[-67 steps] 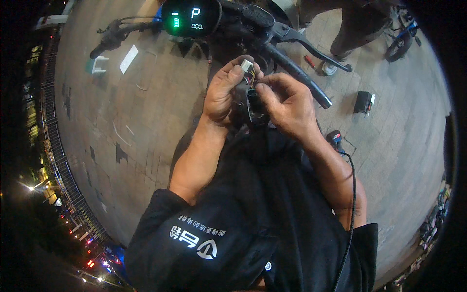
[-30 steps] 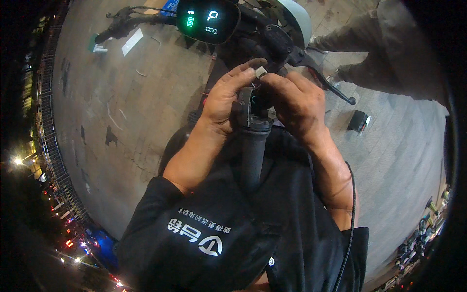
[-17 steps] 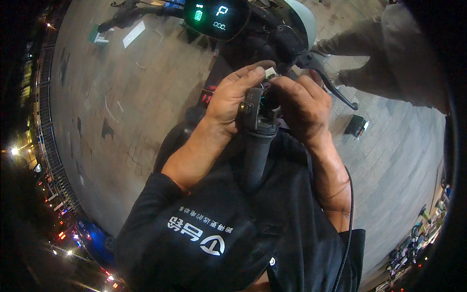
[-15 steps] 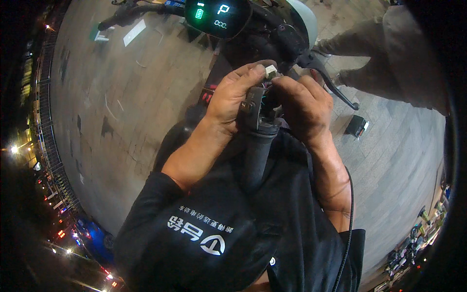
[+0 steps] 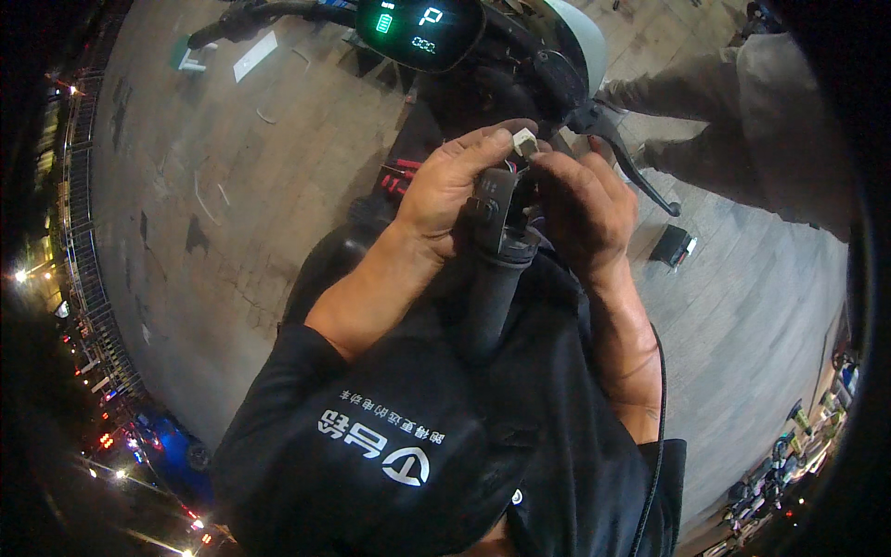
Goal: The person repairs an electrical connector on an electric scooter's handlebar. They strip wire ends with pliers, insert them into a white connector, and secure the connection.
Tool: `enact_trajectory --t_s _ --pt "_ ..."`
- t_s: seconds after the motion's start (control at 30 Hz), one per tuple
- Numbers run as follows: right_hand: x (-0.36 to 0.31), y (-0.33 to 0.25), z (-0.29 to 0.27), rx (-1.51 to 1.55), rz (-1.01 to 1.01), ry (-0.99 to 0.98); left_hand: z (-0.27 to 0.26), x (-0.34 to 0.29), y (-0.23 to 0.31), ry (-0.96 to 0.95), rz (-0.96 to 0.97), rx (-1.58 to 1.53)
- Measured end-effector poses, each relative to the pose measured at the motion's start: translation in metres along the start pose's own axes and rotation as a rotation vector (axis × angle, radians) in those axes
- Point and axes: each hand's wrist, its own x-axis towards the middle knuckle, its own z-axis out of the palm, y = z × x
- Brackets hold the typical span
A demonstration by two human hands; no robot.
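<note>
Centrally, just below the lit dashboard, a small white wire connector (image 5: pixel 525 141) sits pinched between the fingertips of both hands, with thin coloured wires trailing down from it into a black handlebar switch housing (image 5: pixel 494 206). That housing tops a dark rubber handlebar grip (image 5: pixel 492 288), which points down toward the person's chest. The left hand (image 5: pixel 452 186) wraps around the housing from the left, its fingers curled closed over it and its forefinger and thumb reaching up to the connector. The right hand (image 5: pixel 583 209) comes in from the other side — its fingers are bent and closed onto the wires and connector, knuckles turned outward. Both forearms rise from a black shirt (image 5: pixel 399 436) bearing a white logo. Above the hands glows a scooter display (image 5: pixel 419 28) with green and white symbols, and to its right a black brake lever (image 5: pixel 624 158) juts out beside a pale rounded headlight cowl (image 5: pixel 583 42). Red-handled tools (image 5: pixel 397 176) lie on the paved ground (image 5: pixel 232 186) left of the hands. A small black box (image 5: pixel 672 246) rests on the paving to the right — near another person's trouser legs (image 5: pixel 742 121).
</note>
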Motion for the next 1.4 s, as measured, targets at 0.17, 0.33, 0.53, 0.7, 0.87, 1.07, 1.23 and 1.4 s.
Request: enact_trajectory --t_s 0.17,0.33,0.53,0.7,0.87,1.07,1.23,1.4 --pt "-0.001 0.000 -0.003 0.030 -0.016 -0.010 0.001 0.000 0.002 -0.020 0.016 -0.001" --pt "-0.004 0.000 0.000 0.013 -0.060 0.027 0.001 0.000 -0.005 0.019 0.043 -0.047" --pt "-0.001 0.000 -0.002 0.038 -0.009 -0.007 -0.006 0.005 -0.004 -0.036 0.060 -0.009" --pt "-0.001 -0.001 -0.008 0.080 0.000 -0.068 -0.010 0.005 -0.008 -0.042 0.069 0.044" --pt "0.000 -0.001 -0.009 0.095 0.019 -0.064 -0.013 0.007 -0.009 -0.077 0.093 0.086" --pt "-0.001 -0.001 -0.012 0.093 0.046 -0.116 -0.010 0.007 -0.009 -0.108 0.107 0.085" --pt "-0.002 -0.001 -0.011 0.108 0.067 -0.090 -0.010 0.006 -0.006 -0.145 0.114 0.157" --pt "-0.002 -0.002 -0.012 0.112 0.082 -0.080 -0.010 0.007 -0.003 -0.143 0.136 0.245"
